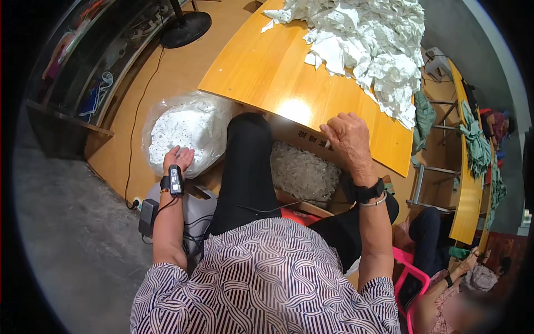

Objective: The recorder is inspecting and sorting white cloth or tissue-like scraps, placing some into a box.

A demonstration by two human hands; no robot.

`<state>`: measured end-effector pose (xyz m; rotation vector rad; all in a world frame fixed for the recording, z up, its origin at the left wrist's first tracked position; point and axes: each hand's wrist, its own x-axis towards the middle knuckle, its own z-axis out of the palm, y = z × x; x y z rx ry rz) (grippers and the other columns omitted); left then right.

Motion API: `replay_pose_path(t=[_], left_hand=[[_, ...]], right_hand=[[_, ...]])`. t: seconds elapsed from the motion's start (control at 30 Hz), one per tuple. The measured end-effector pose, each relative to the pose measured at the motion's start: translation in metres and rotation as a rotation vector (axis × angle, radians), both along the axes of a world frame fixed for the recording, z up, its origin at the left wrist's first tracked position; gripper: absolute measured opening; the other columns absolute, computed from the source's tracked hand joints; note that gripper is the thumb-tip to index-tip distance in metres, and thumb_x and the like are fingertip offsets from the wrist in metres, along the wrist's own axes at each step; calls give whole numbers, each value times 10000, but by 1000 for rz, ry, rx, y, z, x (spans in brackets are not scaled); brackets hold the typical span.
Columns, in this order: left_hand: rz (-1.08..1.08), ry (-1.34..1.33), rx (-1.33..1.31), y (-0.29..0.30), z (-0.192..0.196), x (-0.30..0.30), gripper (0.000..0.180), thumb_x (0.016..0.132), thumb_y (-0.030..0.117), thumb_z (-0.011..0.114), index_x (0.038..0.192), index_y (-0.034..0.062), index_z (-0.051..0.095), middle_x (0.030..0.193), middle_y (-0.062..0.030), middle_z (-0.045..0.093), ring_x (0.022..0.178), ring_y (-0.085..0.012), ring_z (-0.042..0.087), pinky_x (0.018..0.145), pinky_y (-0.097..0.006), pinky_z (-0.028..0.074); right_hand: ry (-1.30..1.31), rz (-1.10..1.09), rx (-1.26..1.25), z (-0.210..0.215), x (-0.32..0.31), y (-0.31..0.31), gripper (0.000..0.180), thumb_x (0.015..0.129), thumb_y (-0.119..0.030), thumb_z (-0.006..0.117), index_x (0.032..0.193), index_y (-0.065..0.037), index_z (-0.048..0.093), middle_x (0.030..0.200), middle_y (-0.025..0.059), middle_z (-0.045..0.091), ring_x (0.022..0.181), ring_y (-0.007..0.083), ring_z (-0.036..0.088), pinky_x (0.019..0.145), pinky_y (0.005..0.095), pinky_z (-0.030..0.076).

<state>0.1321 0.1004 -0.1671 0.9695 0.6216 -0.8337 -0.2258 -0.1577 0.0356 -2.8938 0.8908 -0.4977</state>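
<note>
My left hand (179,158) is open, its fingers loosely apart, at the near side of a clear plastic bag (214,119) on my left. White dark-speckled cloth pieces (181,131) fill the bag. Over the near edge of the yellow wooden table (267,67), my right hand (349,136) is closed, fingers curled in; a small pale bit shows by the thumb, too small to name. A large heap of crumpled white speckled cloth pieces (367,50) covers the table's far right part. Below my right hand stands a cardboard box (295,131) full of small whitish translucent scraps (303,172).
A black round stand base (186,30) and a cable lie on the floor at the far left, beside a shelf (67,119). On the right, another person (445,278) sits by a pink chair (414,273), near a second table (466,206) with green cloths (475,145).
</note>
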Motion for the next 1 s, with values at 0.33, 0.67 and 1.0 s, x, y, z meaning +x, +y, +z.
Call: replay_pose_path(t=[0.33,0.67,1.0], left_hand=[[-313,-226,-247,-47,60,-53,305,815,155,554,1092,41,494,805,-113,581,754,-314,601,679,-388,507],[-588,-273,-570,-66,117,-118,244,827,83,519,1062,17,520,776,-126,619,741,-283,630,653,-362,525],[-965,-103,-622,-117,144,-218,250,841,147,548,1058,23,540,908,-122,613,849,-262,609,735,-323,502]], right_hand=[[-140,-402,-103,-19,64,-121,223,722,-232,631,828,-39,597,833,172,583,780,347,580,669,421,478],[-204,-285,216,-21,32,-89,230,706,-208,589,694,22,593,595,164,569,548,254,576,522,348,437],[-324,-244,549,-2,-37,2,166,774,-136,583,708,16,587,533,1,509,511,64,462,475,223,377]])
